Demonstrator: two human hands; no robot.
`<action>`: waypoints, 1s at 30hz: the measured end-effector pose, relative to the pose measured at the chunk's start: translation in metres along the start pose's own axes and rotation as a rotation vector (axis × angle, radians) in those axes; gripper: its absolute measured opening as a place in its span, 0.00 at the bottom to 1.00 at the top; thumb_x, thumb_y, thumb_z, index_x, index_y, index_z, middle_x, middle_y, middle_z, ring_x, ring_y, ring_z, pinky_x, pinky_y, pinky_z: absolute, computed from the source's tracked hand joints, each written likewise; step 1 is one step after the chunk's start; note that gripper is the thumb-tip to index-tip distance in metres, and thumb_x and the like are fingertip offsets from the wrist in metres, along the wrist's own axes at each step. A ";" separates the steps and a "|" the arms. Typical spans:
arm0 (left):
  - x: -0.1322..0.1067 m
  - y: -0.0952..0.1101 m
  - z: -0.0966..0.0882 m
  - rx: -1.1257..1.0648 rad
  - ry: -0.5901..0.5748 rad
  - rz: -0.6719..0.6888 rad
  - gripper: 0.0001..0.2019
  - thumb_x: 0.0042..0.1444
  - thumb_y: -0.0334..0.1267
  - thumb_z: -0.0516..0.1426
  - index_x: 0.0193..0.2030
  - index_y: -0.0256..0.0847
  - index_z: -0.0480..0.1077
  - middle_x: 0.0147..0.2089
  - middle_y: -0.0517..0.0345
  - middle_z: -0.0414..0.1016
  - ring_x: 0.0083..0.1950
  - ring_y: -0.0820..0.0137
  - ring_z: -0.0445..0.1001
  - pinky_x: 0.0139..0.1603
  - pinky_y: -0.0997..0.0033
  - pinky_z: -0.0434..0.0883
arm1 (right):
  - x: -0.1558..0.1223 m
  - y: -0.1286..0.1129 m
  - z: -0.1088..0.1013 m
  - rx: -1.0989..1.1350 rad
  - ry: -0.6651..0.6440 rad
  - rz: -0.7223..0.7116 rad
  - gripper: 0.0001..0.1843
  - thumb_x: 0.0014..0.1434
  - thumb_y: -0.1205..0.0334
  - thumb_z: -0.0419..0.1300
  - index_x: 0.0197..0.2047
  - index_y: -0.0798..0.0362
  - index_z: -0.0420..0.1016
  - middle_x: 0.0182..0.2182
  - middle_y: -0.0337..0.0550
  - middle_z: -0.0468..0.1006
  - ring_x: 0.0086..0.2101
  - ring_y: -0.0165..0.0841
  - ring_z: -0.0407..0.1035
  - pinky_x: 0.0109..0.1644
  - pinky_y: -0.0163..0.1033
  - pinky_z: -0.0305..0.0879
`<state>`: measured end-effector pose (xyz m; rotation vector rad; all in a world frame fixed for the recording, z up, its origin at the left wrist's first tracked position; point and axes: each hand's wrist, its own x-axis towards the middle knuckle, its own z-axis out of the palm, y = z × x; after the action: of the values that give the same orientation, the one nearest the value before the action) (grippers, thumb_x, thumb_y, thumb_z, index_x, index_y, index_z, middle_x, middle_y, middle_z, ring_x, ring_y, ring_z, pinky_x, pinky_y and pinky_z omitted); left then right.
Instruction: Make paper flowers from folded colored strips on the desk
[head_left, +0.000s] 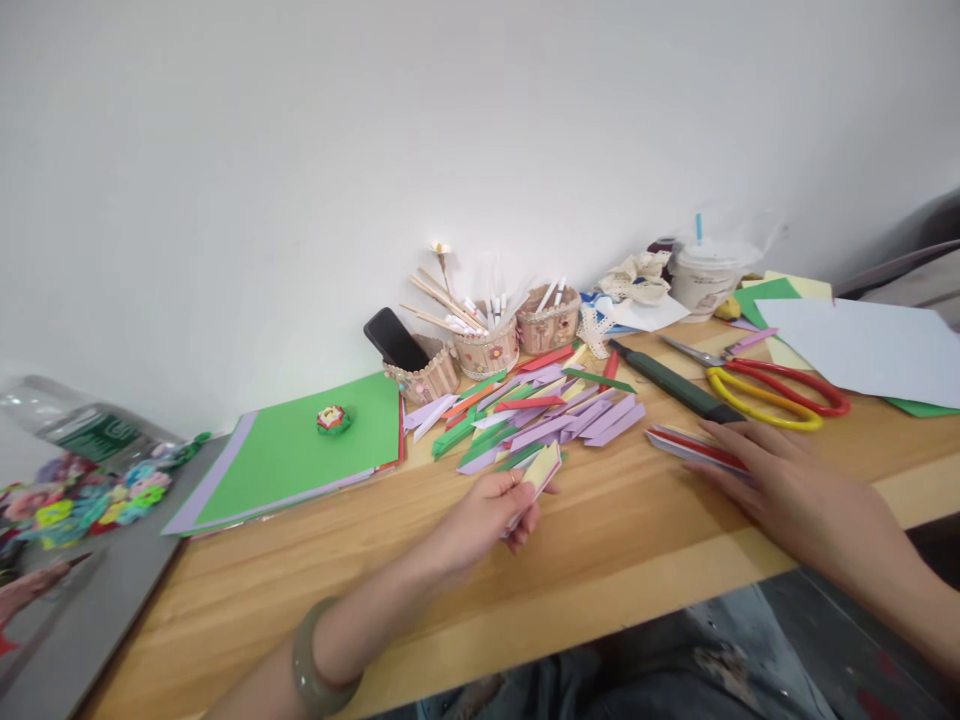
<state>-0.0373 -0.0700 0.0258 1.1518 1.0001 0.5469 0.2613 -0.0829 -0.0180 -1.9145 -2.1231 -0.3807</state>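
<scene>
My left hand [487, 515] is curled shut just in front of the loose heap of purple, green and red folded paper strips [540, 412], thumb and fingers pinching a folded pale-yellow and purple paper strip [541, 468] that touches the heap's near edge. My right hand [795, 490] lies to the right of the heap, fingers stretched out flat, their tips pressing on a small stack of red-and-white folded paper strips [694, 447]. Beyond that stack, right of the heap, lie a dark-green-handled craft knife [667, 383] and red-and-yellow-handled scissors [780, 395]. Left of the heap rests a stack of green paper sheets [300, 460].
</scene>
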 end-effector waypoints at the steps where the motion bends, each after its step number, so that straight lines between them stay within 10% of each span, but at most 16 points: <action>1: 0.000 0.000 0.000 -0.002 0.001 -0.002 0.20 0.49 0.50 0.55 0.39 0.34 0.68 0.21 0.66 0.60 0.21 0.79 0.58 0.21 0.77 0.55 | 0.000 0.001 0.000 0.020 0.001 -0.005 0.25 0.62 0.48 0.43 0.49 0.57 0.69 0.45 0.52 0.71 0.44 0.42 0.68 0.39 0.42 0.67; 10: 0.001 -0.001 -0.001 0.014 0.008 -0.006 0.19 0.49 0.49 0.54 0.38 0.34 0.67 0.21 0.66 0.60 0.20 0.80 0.57 0.21 0.77 0.54 | 0.003 0.003 -0.001 0.093 0.149 -0.172 0.11 0.60 0.66 0.48 0.40 0.54 0.70 0.37 0.50 0.73 0.35 0.39 0.70 0.35 0.42 0.66; 21: -0.002 0.000 0.004 -0.038 0.005 -0.028 0.12 0.46 0.44 0.57 0.29 0.35 0.67 0.24 0.62 0.64 0.23 0.79 0.56 0.25 0.74 0.51 | 0.011 -0.108 -0.063 0.408 0.366 -0.867 0.16 0.65 0.71 0.41 0.45 0.59 0.69 0.34 0.46 0.78 0.36 0.33 0.69 0.39 0.40 0.65; 30: -0.010 0.007 0.007 -0.113 -0.131 -0.034 0.16 0.52 0.50 0.51 0.25 0.38 0.60 0.22 0.63 0.61 0.19 0.80 0.52 0.22 0.72 0.46 | 0.015 -0.104 -0.032 0.388 0.497 -0.918 0.17 0.64 0.71 0.42 0.46 0.61 0.70 0.38 0.48 0.79 0.43 0.36 0.68 0.43 0.43 0.65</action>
<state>-0.0354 -0.0790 0.0369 1.0549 0.8641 0.4886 0.1567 -0.0913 0.0151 -0.4841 -2.3376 -0.4877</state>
